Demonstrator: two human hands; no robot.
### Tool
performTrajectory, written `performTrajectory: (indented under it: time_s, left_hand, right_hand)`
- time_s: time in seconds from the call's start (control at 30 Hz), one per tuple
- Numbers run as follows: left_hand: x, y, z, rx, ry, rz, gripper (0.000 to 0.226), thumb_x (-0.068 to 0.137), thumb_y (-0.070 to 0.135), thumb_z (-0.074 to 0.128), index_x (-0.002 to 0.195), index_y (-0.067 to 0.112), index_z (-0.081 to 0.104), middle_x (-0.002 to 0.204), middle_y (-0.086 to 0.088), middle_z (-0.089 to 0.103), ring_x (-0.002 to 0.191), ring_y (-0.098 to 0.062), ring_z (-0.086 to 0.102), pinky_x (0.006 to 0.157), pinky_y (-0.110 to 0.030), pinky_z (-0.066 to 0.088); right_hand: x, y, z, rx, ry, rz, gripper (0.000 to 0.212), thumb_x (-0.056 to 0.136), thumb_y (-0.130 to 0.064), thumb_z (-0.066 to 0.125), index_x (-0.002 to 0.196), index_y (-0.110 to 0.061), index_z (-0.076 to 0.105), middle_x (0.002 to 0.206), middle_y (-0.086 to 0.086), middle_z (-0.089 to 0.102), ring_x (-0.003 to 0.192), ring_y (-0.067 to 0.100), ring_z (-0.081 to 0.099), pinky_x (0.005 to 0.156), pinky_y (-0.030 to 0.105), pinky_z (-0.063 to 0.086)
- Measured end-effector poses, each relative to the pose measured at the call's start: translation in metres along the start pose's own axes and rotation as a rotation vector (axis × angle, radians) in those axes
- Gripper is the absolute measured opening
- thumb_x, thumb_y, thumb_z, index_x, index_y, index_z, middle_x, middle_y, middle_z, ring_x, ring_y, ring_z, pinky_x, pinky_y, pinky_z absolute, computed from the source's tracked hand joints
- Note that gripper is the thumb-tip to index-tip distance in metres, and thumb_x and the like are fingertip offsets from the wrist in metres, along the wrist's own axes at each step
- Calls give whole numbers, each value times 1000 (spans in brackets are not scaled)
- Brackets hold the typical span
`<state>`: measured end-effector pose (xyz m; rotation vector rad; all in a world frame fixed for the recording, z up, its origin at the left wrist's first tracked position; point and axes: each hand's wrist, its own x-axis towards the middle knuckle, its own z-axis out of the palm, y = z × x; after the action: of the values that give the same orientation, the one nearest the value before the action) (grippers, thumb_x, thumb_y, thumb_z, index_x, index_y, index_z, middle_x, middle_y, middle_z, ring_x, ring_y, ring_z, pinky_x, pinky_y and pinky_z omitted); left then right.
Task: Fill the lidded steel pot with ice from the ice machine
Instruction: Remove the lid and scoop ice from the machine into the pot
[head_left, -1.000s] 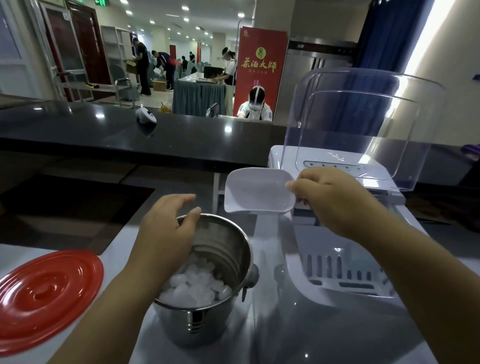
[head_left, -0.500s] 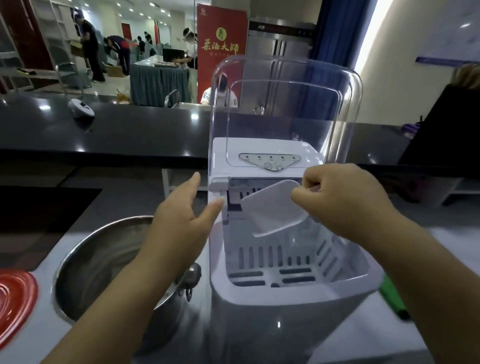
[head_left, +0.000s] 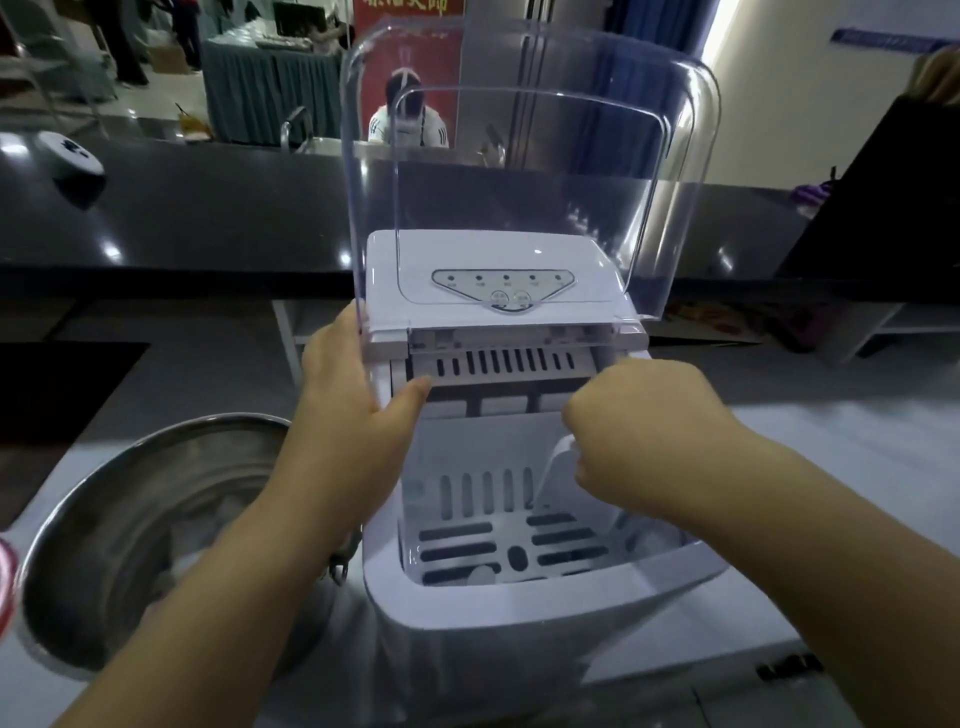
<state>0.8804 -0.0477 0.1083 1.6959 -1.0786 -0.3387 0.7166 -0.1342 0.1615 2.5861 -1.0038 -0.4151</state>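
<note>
The white ice machine (head_left: 498, 613) stands in front of me with its clear lid (head_left: 524, 171) raised upright. My left hand (head_left: 358, 410) grips the lid's left edge near the hinge. My right hand (head_left: 639, 431) is closed on the white plastic scoop (head_left: 566, 483), which dips into the slotted ice basket (head_left: 467, 535). A few ice pieces lie at the basket's bottom. The steel pot (head_left: 130, 530) sits to the left of the machine, partly behind my left forearm, with ice inside. The red pot lid (head_left: 6, 582) shows only as a sliver at the left edge.
A dark counter (head_left: 208, 208) runs across behind the machine, with a small white device (head_left: 67, 156) on it. People stand and sit in the room beyond. A dark object (head_left: 789, 670) lies on the white worktop at the lower right.
The scoop has gone from above the pot down into the machine's basket. My left hand left the pot rim and took hold of the clear lid. The view shifted right and closer.
</note>
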Motion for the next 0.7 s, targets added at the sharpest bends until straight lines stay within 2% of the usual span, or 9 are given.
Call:
performTrajectory:
  time_s: [0.07, 0.13, 0.33, 0.5, 0.7]
  left_hand:
    - [1, 0, 0, -22, -2, 13, 53, 87, 26, 59, 120, 52, 28, 118, 18, 31, 120, -10, 42, 102, -46, 42]
    - [2, -2, 1, -21, 2, 24, 51, 88, 23, 58, 116, 52, 27, 119, 16, 31, 119, -10, 42, 104, -45, 40]
    - [3, -5, 1, 6, 9, 0, 57, 90, 20, 57, 138, 30, 29, 124, 14, 28, 113, -8, 41, 106, -41, 38]
    - [4, -5, 2, 12, 19, 4, 58, 92, 18, 55, 142, 27, 27, 125, 14, 26, 111, -5, 40, 105, -30, 35]
    - [4, -6, 3, 10, 12, 8, 56, 93, 17, 52, 142, 27, 26, 125, 16, 24, 107, -1, 38, 96, -22, 32]
  right_hand:
    - [-1, 0, -2, 7, -43, -24, 20, 86, -23, 51, 67, -22, 44, 69, -4, 47, 67, 18, 48, 48, 26, 29]
    - [-3, 1, -7, 48, -102, -50, 25, 85, -29, 51, 64, -21, 41, 65, -4, 46, 59, 15, 43, 48, 25, 32]
    - [1, -3, -1, 194, -203, -79, 29, 82, -37, 51, 62, -16, 47, 61, -1, 47, 61, 20, 46, 52, 26, 36]
    - [10, -9, 7, 336, -312, -97, 30, 85, -36, 52, 64, -15, 47, 59, 0, 43, 59, 20, 41, 53, 29, 34]
    - [14, -11, 13, 412, -319, -99, 26, 88, -35, 49, 76, -13, 58, 67, 2, 49, 62, 19, 44, 58, 30, 38]
